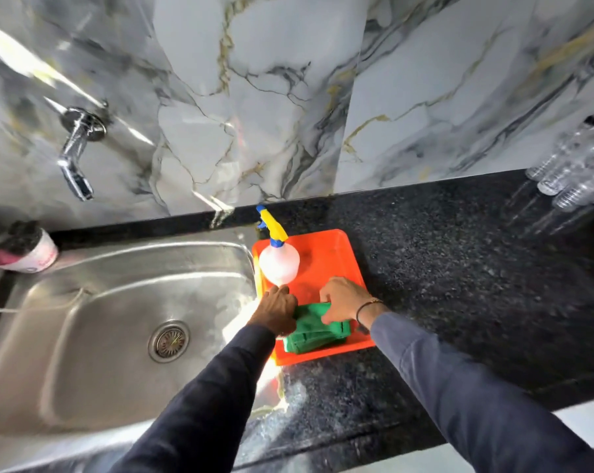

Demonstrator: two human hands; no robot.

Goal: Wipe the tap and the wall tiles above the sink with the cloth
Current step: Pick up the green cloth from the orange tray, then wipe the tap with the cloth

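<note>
Nearest to the camera, 2 dark sleeves reach forward over the black counter (pixel 459 274) to an orange tray (pixel 336 261) that sits just beside the right edge of the sink (pixel 84 336). The green cloth (pixel 317 331) lies folded in the near part of the tray, and both hands are on it: the left hand (pixel 278 310) presses its left edge with fingers curled down, and the right hand (pixel 345 303) pinches the upper edge between thumb and fingers. The cloth is not lifted yet, as far as I can see. So I judge that the task is only at its beginning: the cloth is being taken, and the wiping of the tap and the tiles is all left to do. In the far part of the same tray stands 1 spray bottle (pixel 279 264) with a yellow and blue head, just beyond the left hand; I cannot tell how much liquid is in it. The sink bowl holds nothing except its drain. At its far left corner a small white and pink tub (pixel 29 257) lies tilted with something dark in it. On the wall behind, the chrome tap (pixel 75 155) sticks out above the sink, and the marble tiles (pixel 271 97) shine with reflections. Far right, some clear bottles (pixel 575 165) stand on the counter.
</note>
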